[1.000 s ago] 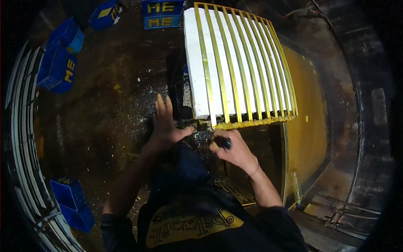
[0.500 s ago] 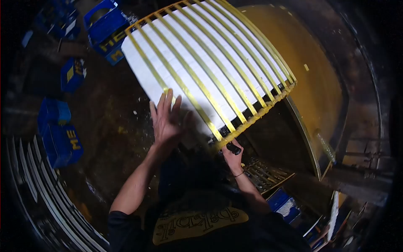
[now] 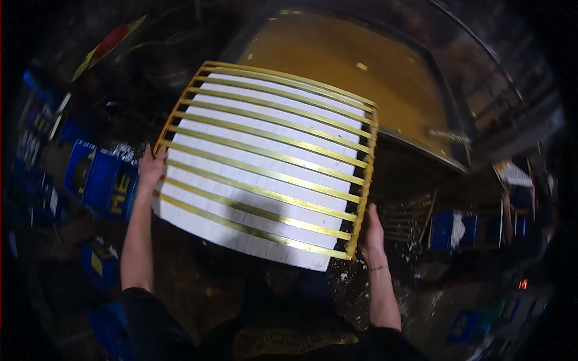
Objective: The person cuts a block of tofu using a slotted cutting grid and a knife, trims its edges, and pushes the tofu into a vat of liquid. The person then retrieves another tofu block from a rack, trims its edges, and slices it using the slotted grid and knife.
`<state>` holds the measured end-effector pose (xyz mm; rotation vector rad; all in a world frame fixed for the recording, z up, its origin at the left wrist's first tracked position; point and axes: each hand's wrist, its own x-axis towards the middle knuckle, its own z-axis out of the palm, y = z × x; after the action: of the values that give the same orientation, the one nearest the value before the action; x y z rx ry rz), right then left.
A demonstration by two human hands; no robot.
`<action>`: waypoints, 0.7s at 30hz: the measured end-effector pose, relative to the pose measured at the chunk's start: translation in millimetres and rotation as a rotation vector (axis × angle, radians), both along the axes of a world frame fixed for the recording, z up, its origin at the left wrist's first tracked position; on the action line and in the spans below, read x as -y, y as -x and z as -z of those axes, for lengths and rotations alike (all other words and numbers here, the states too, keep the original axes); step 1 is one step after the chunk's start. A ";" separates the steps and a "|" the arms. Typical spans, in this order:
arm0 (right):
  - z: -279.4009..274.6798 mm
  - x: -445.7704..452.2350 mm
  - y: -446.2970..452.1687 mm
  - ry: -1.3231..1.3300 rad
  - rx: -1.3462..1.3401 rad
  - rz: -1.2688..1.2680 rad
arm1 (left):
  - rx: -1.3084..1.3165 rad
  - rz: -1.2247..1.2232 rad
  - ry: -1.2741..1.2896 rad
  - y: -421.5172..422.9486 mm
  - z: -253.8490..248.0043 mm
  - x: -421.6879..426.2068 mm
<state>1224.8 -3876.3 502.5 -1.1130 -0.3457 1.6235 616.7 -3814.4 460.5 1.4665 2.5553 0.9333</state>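
A rack of yellow slats (image 3: 265, 169) spans the middle of the head view, with white block-like pieces (image 3: 289, 249) packed in a layer under the slats. My left hand (image 3: 150, 168) is closed on the rack's orange left edge, thumb side up. At the lumpy yellow right edge is my right hand (image 3: 372, 231), closed around the rim near its lower corner; its fingers are partly hidden under the rack. The rack is held up in front of my body, slightly tilted, and a shadow falls on its lower part.
Behind the rack is a wide tank of brownish-yellow liquid (image 3: 325, 45) with a few floating bits. Blue crates (image 3: 108, 183) with yellow letters stand at left. A slatted grate (image 3: 409, 216) and another blue crate (image 3: 442, 230) lie at right. White scraps litter the floor.
The rack has turned and come lower and nearer. My left hand went from spread on the white layer to gripping the left edge. My right hand no longer shows the dark handle-like piece.
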 end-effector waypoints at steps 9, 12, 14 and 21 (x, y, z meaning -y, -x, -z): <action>1.4 56.1 -63.1 -0.241 0.614 0.120 | 0.872 0.523 0.171 -92.5 -209.4 69.5; 30.1 91.8 -110.4 -0.062 0.520 0.044 | 0.903 0.689 -0.084 -178.0 -244.3 110.7; 59.8 104.5 -139.4 0.234 1.247 -0.271 | 1.007 0.594 0.108 -252.8 -266.6 135.9; -18.9 76.6 -70.4 -0.133 0.662 -0.299 | 0.553 0.761 0.226 -515.7 -107.0 179.5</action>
<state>1295.3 -3952.9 521.5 -1.5300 -1.0778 1.4126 1132.5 -3993.8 567.5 1.6141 1.4752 0.7433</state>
